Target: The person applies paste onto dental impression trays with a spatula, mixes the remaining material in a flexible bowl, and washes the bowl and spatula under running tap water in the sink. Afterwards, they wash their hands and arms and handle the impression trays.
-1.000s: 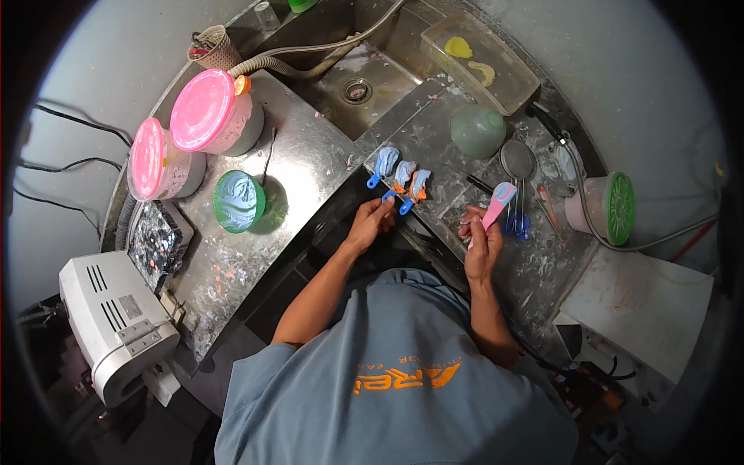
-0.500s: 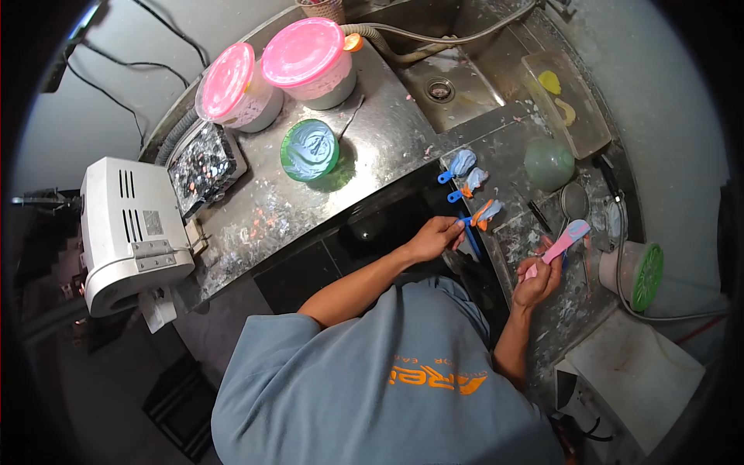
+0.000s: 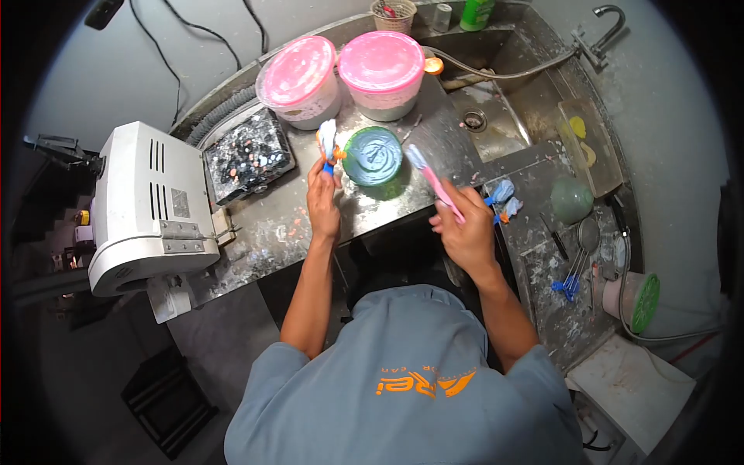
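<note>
My left hand [image 3: 322,203] is closed around the blue handle of a dental impression tray [image 3: 328,145]. The tray is held upright, with orange and pale-blue material on it, just left of a green bowl [image 3: 397,172] of blue-grey paste. In my right hand [image 3: 469,230] is a pink spatula [image 3: 439,186], gripped by its handle. Pale-blue paste coats its blade, which points up and left, to the right of the bowl and apart from it. Beyond my right hand, two more blue-handled trays [image 3: 505,203] lie on the counter, partly hidden by the hand.
Two pink-lidded tubs [image 3: 381,62] stand behind the bowl. A white machine [image 3: 159,209] and a speckled black block [image 3: 249,155] are at the left. A sink [image 3: 496,116] lies at the back right; a strainer [image 3: 588,235] and a green rubber bowl [image 3: 572,200] rest on the right counter.
My left hand has carried the tray leftward and up, from the right counter to beside the green bowl. My right hand has brought the spatula left toward the bowl. The head view has shifted.
</note>
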{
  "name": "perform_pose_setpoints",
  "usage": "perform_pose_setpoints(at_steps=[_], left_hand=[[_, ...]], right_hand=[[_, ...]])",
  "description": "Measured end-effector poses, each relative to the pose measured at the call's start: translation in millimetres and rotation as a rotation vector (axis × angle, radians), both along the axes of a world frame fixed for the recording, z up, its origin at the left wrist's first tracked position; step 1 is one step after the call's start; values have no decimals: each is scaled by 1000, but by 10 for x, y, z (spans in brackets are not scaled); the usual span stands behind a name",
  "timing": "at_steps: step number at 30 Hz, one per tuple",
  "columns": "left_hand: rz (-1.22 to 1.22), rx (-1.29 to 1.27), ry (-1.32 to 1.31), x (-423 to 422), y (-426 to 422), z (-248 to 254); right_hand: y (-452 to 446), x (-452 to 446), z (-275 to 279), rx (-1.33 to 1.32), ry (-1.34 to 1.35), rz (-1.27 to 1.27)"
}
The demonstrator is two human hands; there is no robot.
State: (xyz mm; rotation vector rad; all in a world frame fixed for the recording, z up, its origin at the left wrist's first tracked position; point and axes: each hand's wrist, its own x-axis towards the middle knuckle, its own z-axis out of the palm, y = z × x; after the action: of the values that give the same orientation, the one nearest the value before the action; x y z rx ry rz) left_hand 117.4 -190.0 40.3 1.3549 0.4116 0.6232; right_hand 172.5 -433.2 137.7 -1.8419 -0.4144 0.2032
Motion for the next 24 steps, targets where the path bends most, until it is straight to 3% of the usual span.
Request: perform_pose_setpoints(at_steps=[4,9,12,18,24], left_hand=[[-159,-161,-55,341,264,-160],[-225,-137,-100,544,267,-167],[-236,-143,-73,554,240,-203],[-107,-231,-118,573,154,-486],[-198,-472,-154,426,176,-343]], right_hand=[[585,266,-130,-398,-453,89],[1029,331,-141,-809,-382,-5],[1207,279,-221,-881,-369,11],[1356,99,-457,-689,-261,-58],[1186,128,-659,-192,-98,-173]])
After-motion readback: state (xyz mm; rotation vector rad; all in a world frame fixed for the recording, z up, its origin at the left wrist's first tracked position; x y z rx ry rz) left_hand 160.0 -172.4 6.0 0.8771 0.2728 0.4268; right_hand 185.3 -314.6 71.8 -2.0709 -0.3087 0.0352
